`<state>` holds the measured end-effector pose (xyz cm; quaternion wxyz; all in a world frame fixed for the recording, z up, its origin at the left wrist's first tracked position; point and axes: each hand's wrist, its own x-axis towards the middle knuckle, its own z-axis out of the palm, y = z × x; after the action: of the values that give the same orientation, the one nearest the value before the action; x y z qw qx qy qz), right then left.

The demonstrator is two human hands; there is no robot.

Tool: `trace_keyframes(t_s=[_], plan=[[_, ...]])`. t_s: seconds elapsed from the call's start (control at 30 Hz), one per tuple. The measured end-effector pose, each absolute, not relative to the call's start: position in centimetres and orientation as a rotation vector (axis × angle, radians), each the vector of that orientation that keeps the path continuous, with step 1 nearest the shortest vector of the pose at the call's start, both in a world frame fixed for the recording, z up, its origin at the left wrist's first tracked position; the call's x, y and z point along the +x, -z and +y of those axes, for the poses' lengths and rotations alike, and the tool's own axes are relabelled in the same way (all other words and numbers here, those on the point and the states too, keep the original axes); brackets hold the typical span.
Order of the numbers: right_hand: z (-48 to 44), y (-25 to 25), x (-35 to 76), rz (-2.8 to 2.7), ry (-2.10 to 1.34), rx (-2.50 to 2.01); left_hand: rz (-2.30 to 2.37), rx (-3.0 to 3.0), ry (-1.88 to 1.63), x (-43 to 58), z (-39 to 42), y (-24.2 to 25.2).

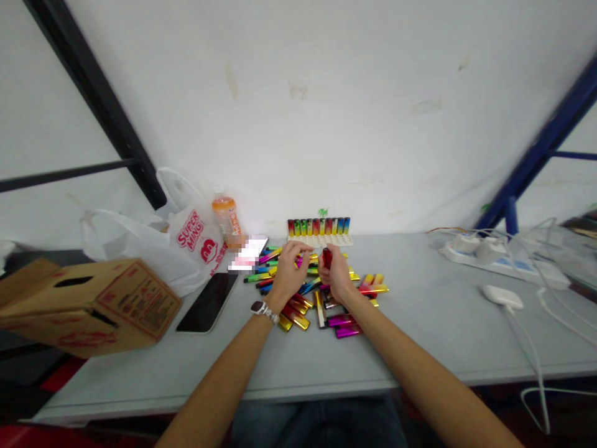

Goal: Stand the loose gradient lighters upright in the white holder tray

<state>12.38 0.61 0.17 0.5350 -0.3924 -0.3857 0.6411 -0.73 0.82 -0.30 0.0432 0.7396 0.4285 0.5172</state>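
My right hand (334,274) is closed around a dark red shiny tube (327,258), holding it upright over the pile. Just to its left, my left hand (293,264) is apart from the tube, its fingers curved and partly stretched out to the right; I see nothing held in it. A silver watch is on that wrist. Beneath and around both hands lies a loose pile of shiny tubes with dark ends, among them a purple tube (349,331) and a gold-and-white tube (319,309). Behind the hands, a pale tray with holes (321,239) bears a row of upright coloured tubes (316,226) along its back.
On the left stand a cardboard box (135,305), a white plastic bag (186,242) and an orange drink bottle (227,218). A dark phone (208,303) lies near a bright blurred sheet or screen (249,254). At right are a power strip (508,264) and a white charger (502,297) with cables.
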Motion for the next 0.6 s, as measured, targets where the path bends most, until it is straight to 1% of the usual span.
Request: trace_keyframes(t_s=[0.13,0.33,0.4,0.53,0.6], plan=[[0.7,0.0,12.5,-0.914,-1.371,-1.013,1.302,2.259,-1.573,-0.7,0.7,0.2],[1.0,0.5,12.6,-0.976,-1.463,-0.867,1.254,2.179,-1.553,-0.4,0.4,0.3],[1.2,0.9,12.3,-1.038,-1.354,-0.92,1.245,2.112,-1.551,-0.2,0.4,0.4],[1.3,1.7,11.8,-1.262,-1.033,-0.986,1.224,1.956,-1.603,0.2,0.7,0.6],[1.1,1.9,11.7,-1.311,-0.974,-0.966,1.21,1.903,-1.602,0.2,0.7,0.8]])
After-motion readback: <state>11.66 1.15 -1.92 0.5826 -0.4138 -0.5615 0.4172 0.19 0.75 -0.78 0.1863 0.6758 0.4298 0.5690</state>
